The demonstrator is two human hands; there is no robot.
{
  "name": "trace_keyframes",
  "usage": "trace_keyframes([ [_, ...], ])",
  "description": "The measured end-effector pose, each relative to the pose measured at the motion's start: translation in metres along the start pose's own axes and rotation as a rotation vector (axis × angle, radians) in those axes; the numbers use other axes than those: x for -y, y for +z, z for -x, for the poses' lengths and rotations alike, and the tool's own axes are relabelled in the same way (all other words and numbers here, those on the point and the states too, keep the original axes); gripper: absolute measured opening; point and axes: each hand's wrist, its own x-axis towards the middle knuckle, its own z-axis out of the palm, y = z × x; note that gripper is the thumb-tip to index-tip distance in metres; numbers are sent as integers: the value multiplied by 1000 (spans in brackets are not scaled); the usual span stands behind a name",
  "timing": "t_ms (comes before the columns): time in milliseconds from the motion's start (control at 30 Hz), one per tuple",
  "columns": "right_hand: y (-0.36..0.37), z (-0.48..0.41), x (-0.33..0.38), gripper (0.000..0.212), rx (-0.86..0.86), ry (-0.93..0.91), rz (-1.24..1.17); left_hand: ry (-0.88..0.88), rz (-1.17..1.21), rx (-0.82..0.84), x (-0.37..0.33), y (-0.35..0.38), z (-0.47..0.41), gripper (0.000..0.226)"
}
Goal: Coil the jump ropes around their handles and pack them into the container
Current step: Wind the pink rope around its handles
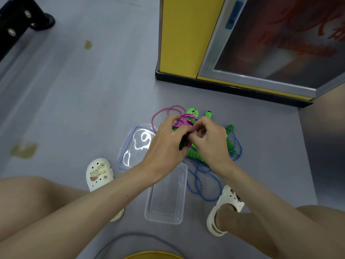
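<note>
My left hand (166, 143) grips a pair of green handles (192, 112) wound with several turns of pink jump rope (183, 120). My right hand (209, 141) pinches the pink cord close to the bundle. A loose pink loop (158, 114) trails off to the left of the bundle. A blue jump rope (203, 176) with green handles (230, 143) lies uncoiled on the floor under my right wrist. The clear plastic container (166, 217) stands open between my feet, with nothing in it. Its clear lid (130, 146) lies just beyond it on the left.
A yellow cabinet (179, 34) with a black base and a glass door stands at the back right. A black metal frame foot (37, 17) is at the top left. My white clogs (99, 172) flank the container on the grey floor. A grey cable (130, 238) curves along the bottom edge.
</note>
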Motion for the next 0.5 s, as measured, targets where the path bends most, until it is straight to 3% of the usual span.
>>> trace_keyframes([
  [500,-19,-19,6,40,132,384,-364,-163,197,73,0,-18,-9,53],
])
